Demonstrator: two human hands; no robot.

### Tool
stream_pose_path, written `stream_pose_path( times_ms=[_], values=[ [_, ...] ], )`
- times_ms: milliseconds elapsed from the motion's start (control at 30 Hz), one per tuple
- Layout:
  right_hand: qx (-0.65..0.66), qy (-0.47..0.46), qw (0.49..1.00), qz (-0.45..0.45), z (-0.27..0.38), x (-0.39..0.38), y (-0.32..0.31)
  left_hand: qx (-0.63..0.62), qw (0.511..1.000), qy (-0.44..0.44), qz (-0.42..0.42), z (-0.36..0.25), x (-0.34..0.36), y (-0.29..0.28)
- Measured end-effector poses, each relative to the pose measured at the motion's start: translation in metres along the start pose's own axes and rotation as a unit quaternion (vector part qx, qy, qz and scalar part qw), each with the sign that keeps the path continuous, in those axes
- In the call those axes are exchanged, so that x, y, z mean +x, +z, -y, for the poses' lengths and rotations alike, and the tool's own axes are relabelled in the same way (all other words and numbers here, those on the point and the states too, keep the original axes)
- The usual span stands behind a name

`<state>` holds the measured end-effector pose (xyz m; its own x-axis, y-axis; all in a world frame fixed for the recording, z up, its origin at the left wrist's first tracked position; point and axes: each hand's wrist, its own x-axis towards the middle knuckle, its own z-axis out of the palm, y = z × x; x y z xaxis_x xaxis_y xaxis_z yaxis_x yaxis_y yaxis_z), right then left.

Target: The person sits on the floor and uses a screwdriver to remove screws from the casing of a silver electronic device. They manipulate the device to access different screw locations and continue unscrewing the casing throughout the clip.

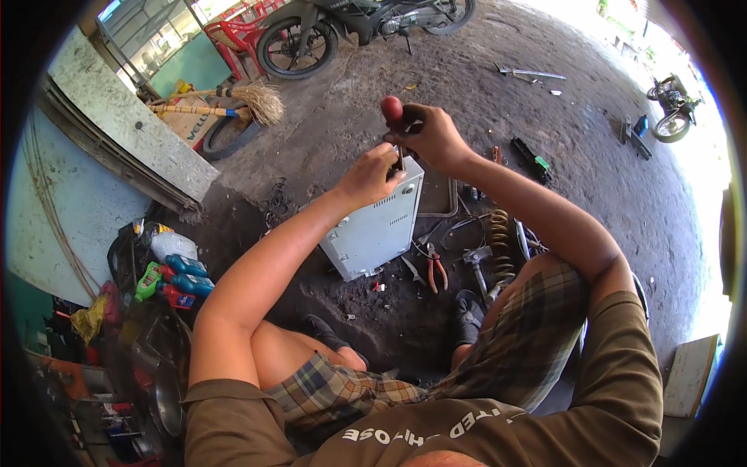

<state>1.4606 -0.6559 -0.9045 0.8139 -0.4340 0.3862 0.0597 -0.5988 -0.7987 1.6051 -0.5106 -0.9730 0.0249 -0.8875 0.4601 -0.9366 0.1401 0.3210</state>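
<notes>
A light grey metal case [372, 233] with vent slots stands on the ground in front of me. Above its far end, my right hand [433, 138] has its fingers closed round the lower part of a red-handled screwdriver [391, 108], which points down. Against the top of the case rests my left hand [367, 177], its fingers bent and pressed together beside the screwdriver's shaft. Whatever those fingers pinch is hidden. The screwdriver's tip is also out of sight.
Red-handled pliers [437, 268], a hammer [477, 257] and a coil spring [499, 237] lie right of the case. Bottles [187, 274] crowd the left. A straw broom [261, 103] and a motorcycle [299, 48] are farther off. My feet flank the near ground.
</notes>
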Motion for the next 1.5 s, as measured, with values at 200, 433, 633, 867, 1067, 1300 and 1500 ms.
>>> stream_pose_path(
  times_ms=[200, 433, 633, 867, 1067, 1300, 1500],
  values=[
    [0.045, 0.038, 0.998, 0.017, 0.0, -0.002, 0.001, -0.002, 0.999, -0.028, 0.026, -0.005, 0.001, 0.0],
    [-0.036, -0.009, 0.999, 0.005, 0.003, -0.002, 0.002, -0.002, 1.0, -0.007, 0.008, -0.001, -0.001, 0.003],
    [0.001, -0.034, 0.996, -0.087, -0.005, -0.001, 0.005, 0.005, 1.0, -0.016, 0.01, -0.001, 0.0, 0.008],
    [0.009, 0.11, 0.992, -0.066, -0.01, 0.006, 0.0, -0.12, 0.986, -0.113, -0.011, 0.008, 0.0, 0.004],
    [0.07, 0.248, 0.963, 0.074, -0.033, -0.003, 0.01, -0.358, 0.907, -0.221, -0.031, 0.011, -0.001, -0.002],
    [0.288, 0.353, 0.885, 0.098, -0.036, 0.0, 0.011, -0.4, 0.882, -0.234, -0.084, 0.007, -0.006, -0.008],
    [0.48, 0.392, 0.776, 0.115, -0.056, -0.003, 0.022, -0.399, 0.878, -0.249, -0.087, 0.015, -0.008, -0.007]
  ],
)
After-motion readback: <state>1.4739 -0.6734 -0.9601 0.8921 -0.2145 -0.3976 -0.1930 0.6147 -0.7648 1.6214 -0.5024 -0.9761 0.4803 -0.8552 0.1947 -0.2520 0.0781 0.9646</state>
